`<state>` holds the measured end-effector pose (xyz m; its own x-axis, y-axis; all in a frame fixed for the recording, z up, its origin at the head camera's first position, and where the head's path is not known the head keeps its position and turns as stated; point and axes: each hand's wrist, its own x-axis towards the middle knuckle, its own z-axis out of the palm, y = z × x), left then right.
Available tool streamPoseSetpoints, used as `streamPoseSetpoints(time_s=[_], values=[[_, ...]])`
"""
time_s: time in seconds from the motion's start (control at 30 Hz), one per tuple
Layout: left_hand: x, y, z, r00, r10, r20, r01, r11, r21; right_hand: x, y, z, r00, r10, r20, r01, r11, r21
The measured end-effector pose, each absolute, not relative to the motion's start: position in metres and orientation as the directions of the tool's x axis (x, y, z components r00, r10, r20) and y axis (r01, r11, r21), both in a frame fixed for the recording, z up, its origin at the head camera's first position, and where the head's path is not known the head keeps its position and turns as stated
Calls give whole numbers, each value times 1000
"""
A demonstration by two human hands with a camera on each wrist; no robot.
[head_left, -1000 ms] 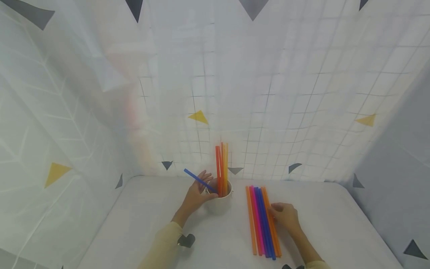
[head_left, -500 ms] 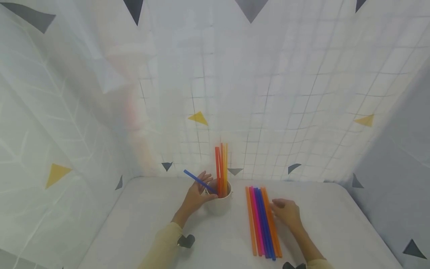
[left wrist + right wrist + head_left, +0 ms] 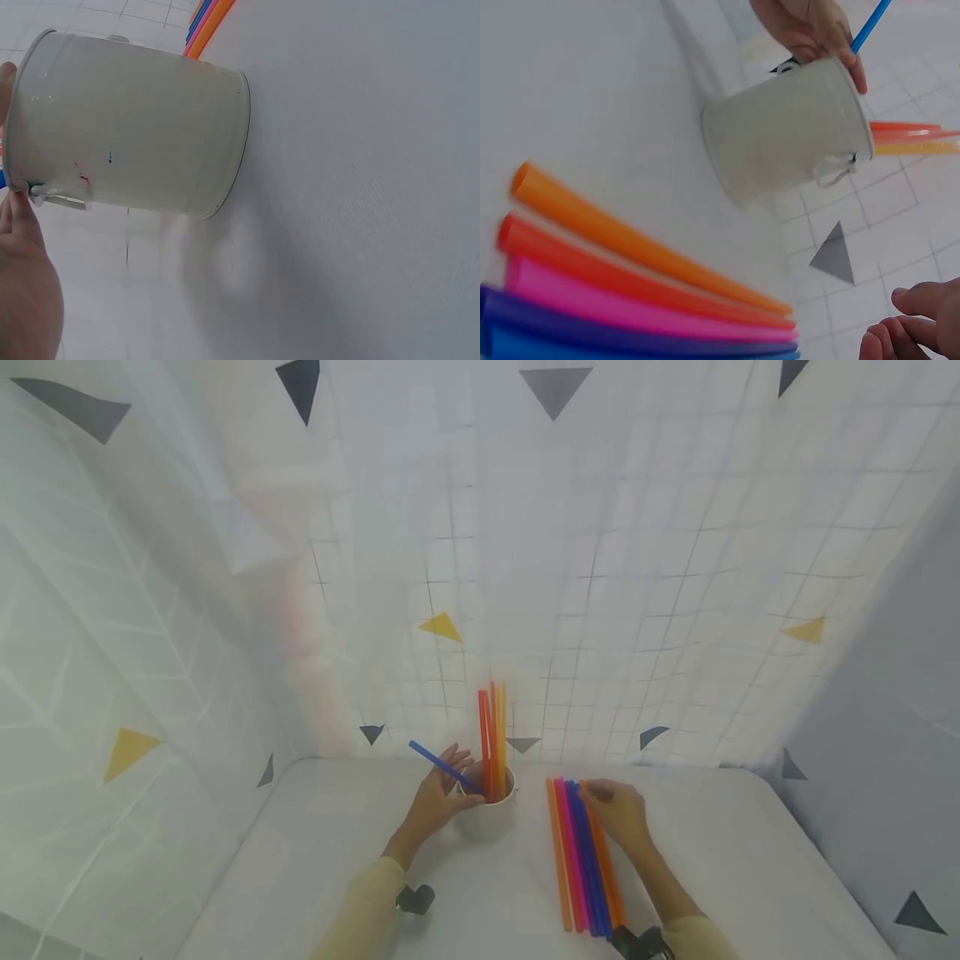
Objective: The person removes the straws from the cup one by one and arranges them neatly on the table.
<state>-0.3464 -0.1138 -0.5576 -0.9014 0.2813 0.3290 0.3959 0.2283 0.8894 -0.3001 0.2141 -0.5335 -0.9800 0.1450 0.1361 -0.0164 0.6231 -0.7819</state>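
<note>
On the desk (image 3: 750,852), the straw row (image 3: 583,852) right of the bucket (image 3: 486,827) seems not done yet. The left hand (image 3: 433,797) holds the bucket; the right hand (image 3: 624,814) bends at the row's far end, grip unclear. Red straws (image 3: 484,735) and yellow straws (image 3: 502,735) are in.

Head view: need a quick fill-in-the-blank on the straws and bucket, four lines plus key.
1. The hand at the rim of the bucket is the person's ____ hand.
2. The straw slanting past that hand into the bucket is ____.
3. In the row of straws, counting from the bucket side, the third is ____.
4. The outermost straws on both sides of that row are ____.

Missing words: left; blue; pink; orange.
</note>
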Motion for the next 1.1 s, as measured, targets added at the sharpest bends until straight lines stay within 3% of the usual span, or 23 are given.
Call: streamPoseSetpoints(time_s=[0.37, 0.6, 0.73, 1.1], values=[[-345, -114, -554, -924, 257, 283, 345, 241, 907, -316, 155, -497, -967, 28, 252, -195, 551, -812], [-329, -113, -527, -929, 265, 258, 323, 239, 916, -322, 118, -477, -953, -71, 296, -292, 489, -822], [-326, -113, -523, -928, 277, 250, 320, 246, 915, -321, 100, -468, -959, -102, 265, -282, 448, -848], [-347, -117, -555, -935, 257, 244, 297, 193, 935, -322, 66, -468, -956, -189, 225, -280, 353, -893]])
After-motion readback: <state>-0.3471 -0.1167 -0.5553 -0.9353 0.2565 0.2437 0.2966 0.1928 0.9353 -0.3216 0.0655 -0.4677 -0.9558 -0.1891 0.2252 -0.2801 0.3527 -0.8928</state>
